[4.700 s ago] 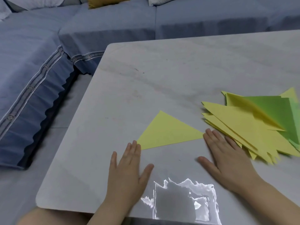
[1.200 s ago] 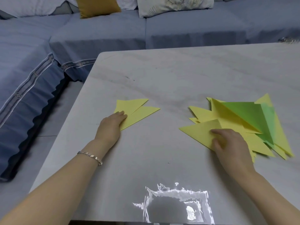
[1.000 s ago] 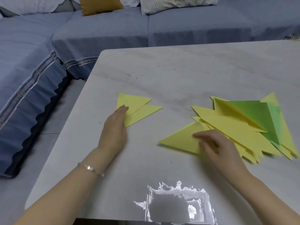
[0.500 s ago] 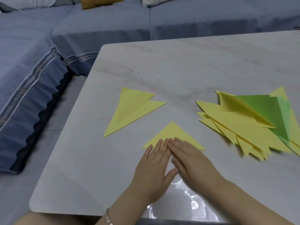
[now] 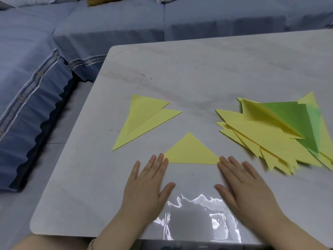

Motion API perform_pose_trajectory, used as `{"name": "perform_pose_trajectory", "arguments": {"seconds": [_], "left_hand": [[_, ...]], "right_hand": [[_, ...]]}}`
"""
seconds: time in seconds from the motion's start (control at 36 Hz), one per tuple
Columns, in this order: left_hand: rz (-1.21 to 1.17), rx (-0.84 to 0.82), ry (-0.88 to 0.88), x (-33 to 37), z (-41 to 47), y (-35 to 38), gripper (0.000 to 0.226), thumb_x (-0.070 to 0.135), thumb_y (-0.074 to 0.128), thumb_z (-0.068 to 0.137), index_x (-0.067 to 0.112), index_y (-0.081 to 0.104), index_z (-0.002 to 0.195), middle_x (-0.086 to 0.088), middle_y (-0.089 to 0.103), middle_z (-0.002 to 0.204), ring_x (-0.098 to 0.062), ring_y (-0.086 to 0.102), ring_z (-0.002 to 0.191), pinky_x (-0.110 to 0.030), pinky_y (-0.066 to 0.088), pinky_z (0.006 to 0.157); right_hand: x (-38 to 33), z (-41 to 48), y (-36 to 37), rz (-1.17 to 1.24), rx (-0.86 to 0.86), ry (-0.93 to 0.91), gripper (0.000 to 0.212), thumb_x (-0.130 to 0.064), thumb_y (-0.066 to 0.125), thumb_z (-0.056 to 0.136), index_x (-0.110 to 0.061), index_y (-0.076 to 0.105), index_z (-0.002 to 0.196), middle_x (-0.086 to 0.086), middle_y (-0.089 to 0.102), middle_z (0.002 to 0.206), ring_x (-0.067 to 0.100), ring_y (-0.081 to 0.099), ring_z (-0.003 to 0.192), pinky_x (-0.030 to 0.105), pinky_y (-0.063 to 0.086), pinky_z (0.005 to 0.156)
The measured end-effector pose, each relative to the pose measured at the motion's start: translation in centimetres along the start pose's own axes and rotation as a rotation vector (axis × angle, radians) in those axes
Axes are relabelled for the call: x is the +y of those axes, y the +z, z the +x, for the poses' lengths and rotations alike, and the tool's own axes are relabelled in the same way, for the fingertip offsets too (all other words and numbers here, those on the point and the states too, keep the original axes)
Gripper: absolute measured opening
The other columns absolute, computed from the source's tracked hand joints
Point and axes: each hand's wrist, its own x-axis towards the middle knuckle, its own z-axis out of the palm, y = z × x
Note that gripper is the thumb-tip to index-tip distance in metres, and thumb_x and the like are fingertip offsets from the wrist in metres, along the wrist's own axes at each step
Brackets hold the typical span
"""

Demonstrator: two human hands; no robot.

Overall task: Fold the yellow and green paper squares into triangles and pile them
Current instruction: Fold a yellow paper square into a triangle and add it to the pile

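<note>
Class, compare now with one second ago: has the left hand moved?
Yes. The left hand has left the two-triangle pile and drawn back toward the table's near edge, fingertips at the single triangle's left corner.

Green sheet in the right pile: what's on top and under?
A yellow sheet with a lifted edge lies over the green sheet's left part. Yellow triangles stick out beneath it; how many lie under is covered.

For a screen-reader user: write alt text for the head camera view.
A left hand and right hand lie flat on a pale table, fingertips at the base corners of a small yellow paper triangle. Two overlapping yellow triangles lie further left; a fanned heap of yellow and green paper lies right.
</note>
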Motion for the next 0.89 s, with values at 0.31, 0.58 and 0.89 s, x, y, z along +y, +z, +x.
{"name": "perform_pose_trajectory", "arguments": {"seconds": [0.31, 0.58, 0.89], "left_hand": [[-0.104, 0.164, -0.093, 1.2, 2.2, -1.7, 0.031, 0.037, 0.049, 0.083, 0.016, 0.071, 0.087, 0.002, 0.07, 0.101, -0.024, 0.066, 0.091, -0.034, 0.051, 0.073], [-0.392, -0.151, -0.373, 1.7, 6.8, -4.0, 0.041, 0.036, 0.069, 0.079, 0.018, 0.045, 0.105, -0.002, 0.053, 0.099, -0.023, 0.052, 0.092, -0.032, 0.038, 0.072], [-0.577, -0.029, -0.266, 1.3, 6.8, -4.0, 0.025, 0.023, 0.058, 0.087, 0.019, 0.047, 0.065, 0.002, 0.046, 0.068, -0.018, 0.043, 0.068, -0.025, 0.027, 0.052]], "right_hand": [[0.1, -0.5, 0.1, 0.004, 0.059, 0.116, 0.062, -0.048, 0.023, 0.094, -0.005, 0.062, 0.117, 0.007, 0.056, 0.129, 0.016, 0.032, 0.129, 0.03, 0.013, 0.107], [0.1, 0.0, 0.2, 0.046, 0.196, 0.134, 0.052, -0.044, 0.04, 0.08, -0.006, 0.07, 0.1, 0.01, 0.067, 0.113, 0.023, 0.059, 0.11, 0.028, 0.03, 0.093], [0.1, 0.4, -0.4, 0.115, 0.253, 0.125, 0.032, -0.021, 0.061, 0.067, -0.004, 0.072, 0.092, 0.012, 0.069, 0.105, 0.029, 0.066, 0.098, 0.046, 0.051, 0.078]]}}
